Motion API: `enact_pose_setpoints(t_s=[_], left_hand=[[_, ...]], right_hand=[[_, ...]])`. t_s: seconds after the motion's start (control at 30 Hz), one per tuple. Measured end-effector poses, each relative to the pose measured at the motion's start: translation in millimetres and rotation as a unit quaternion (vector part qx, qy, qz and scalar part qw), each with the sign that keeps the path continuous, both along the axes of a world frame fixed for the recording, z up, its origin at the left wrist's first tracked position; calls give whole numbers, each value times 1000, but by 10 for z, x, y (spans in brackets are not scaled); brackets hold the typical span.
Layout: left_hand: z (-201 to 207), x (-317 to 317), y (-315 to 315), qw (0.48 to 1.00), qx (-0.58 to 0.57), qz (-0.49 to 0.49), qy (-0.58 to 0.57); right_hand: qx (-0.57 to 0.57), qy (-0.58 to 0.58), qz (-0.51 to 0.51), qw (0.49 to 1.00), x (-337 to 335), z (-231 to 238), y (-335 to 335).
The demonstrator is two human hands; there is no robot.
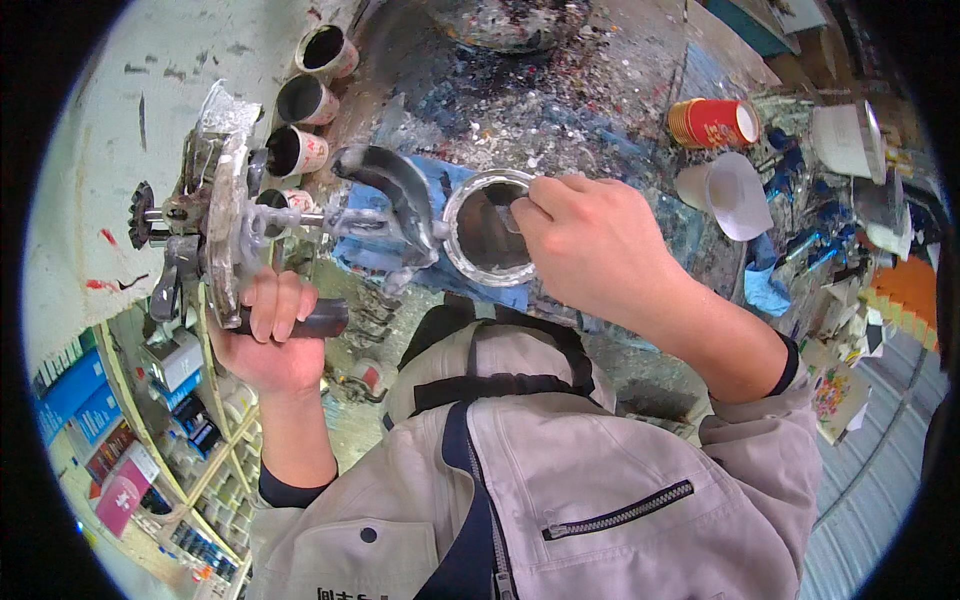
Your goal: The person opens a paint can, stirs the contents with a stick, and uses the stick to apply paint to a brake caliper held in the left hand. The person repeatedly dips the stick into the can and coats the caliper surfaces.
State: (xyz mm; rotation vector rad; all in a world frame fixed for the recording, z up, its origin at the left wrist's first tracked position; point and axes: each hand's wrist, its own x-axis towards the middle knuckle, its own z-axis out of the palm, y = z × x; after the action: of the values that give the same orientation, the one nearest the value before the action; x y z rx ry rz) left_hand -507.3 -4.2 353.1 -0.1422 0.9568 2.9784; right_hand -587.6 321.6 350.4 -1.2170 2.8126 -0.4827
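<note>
Black and thick, a handle [325,318] lies in the left hand [268,335], seen from the head camera; the fingers are wrapped around it, grasping it firmly. This handle belongs to a stirring head with a round metal lid [222,210], which stands nearly edge-on at the left, crusted with grey residue. A toothed black knob [142,214] juts from the lid's left side. From its right side 1 shaft [345,222] runs across to a curved dark paddle [390,185], smeared with grey. The paddle's end is just beside an open metal can [462,262]; whether they touch, I cannot tell.

This can, its rim coated in pale grey and its inside dark, is in front of the person's chest, near the middle of the view, beside blue sheets [500,293]. The right hand [590,235] is at the can's right rim, knuckles up, fingers curled over the edge; whether they grip the rim or something thin, I cannot tell.

Beyond the lid, 4 paper cups [318,100] stand in a row, the insides of the farther 3 dark. At the right, a stack of red cups [705,122] lies on the paint-spattered bench [600,120], near a tilted white cup [708,185] and a crumpled blue cloth [767,288]. Shelves [190,490] at the lower left carry boxes [85,395].
</note>
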Motion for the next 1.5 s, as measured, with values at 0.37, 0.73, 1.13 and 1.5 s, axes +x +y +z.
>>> enact_pose_setpoints(t_s=[0.37, 0.73, 1.13, 1.5], left_hand=[[-130, 231, -94, 993, -65, 73, -60], [-50, 295, -138, 992, -63, 87, -62], [-8, 351, -148, 978, -91, 133, -131], [38, 292, -178, 990, -72, 88, -83]], right_hand=[[139, -69, 82, 984, -58, 199, -76], [188, -176, 58, 964, -200, 263, -158], [132, -330, 55, 933, -539, 416, -205], [43, -417, -122, 900, -586, 454, 177]])
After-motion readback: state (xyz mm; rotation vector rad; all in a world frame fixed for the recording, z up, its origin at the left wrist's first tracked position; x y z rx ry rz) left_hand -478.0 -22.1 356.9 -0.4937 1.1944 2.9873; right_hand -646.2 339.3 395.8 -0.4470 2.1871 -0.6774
